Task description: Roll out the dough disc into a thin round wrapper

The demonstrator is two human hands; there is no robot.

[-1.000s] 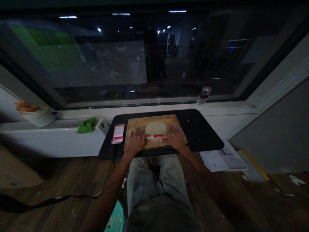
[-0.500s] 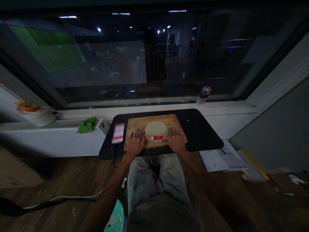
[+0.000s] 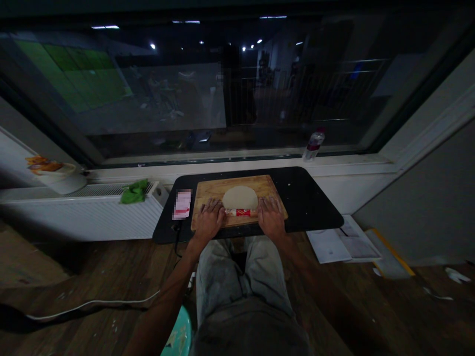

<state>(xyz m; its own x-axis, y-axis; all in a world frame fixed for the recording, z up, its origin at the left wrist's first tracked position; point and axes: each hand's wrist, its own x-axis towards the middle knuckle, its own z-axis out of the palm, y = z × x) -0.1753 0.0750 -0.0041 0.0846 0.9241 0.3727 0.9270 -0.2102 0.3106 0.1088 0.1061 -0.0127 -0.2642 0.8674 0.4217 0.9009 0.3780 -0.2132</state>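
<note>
A flattened round of pale dough (image 3: 240,197) lies on the wooden cutting board (image 3: 260,181). Across its near edge rests a rolling pin (image 3: 243,212) with a red and white label round its middle. My left hand (image 3: 211,217) is on the pin's left end, its fingers laid over the top and pointing away from me. My right hand (image 3: 271,216) covers the other end in the same way. Both palms face down, and the pin's ends are hidden under them.
The board lies on a small black table (image 3: 311,198). Left of it is a phone (image 3: 182,203) with a blurred screen, a cable near it. A bottle (image 3: 313,145) stands on the windowsill. A green cloth (image 3: 134,191) hangs on the radiator (image 3: 92,212). A turquoise basin (image 3: 180,336) is below.
The label on the rolling pin looks turned very slightly. My hands stay on its ends with hardly any shift, and the dough looks the same.
</note>
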